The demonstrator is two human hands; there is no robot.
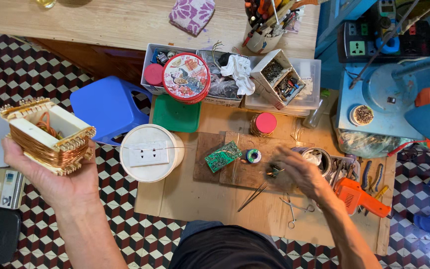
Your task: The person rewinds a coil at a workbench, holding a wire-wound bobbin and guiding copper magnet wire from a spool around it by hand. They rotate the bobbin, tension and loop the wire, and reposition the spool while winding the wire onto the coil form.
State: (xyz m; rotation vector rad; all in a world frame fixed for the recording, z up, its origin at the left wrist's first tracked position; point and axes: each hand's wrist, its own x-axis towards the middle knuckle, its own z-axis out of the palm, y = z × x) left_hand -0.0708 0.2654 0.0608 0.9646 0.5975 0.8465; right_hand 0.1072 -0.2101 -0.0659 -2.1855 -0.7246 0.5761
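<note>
At the far left the left hand (55, 172) is raised, palm up, fingers wrapped under a coil block (48, 135): a pale square frame wound with copper wire, with rows of metal tabs on its edges; it rests in the palm, tilted, well apart from the work board; just right of it stands a blue stool (108, 107) on the checkered floor, then a white round tub (151, 153) with a socket plate on its lid; behind these a round printed tin (186, 77) sits on a box of parts, with a green lid (176, 114) below it; on the wooden board (245, 172) lie a green circuit board (223, 156) and a small spool of solder (254, 156), with a red-capped wire reel (264, 124) behind; the right hand (299, 172) is low over the board, fingers half curled and pinching toward a small dark part (274, 172), blurred, so whether it grips it cannot be told; thin tweezers (255, 195) lie just in front, scissors (292, 209) near the wrist; to the right sit a metal tin (319, 158), pliers and an orange soldering gun (359, 195)
</note>
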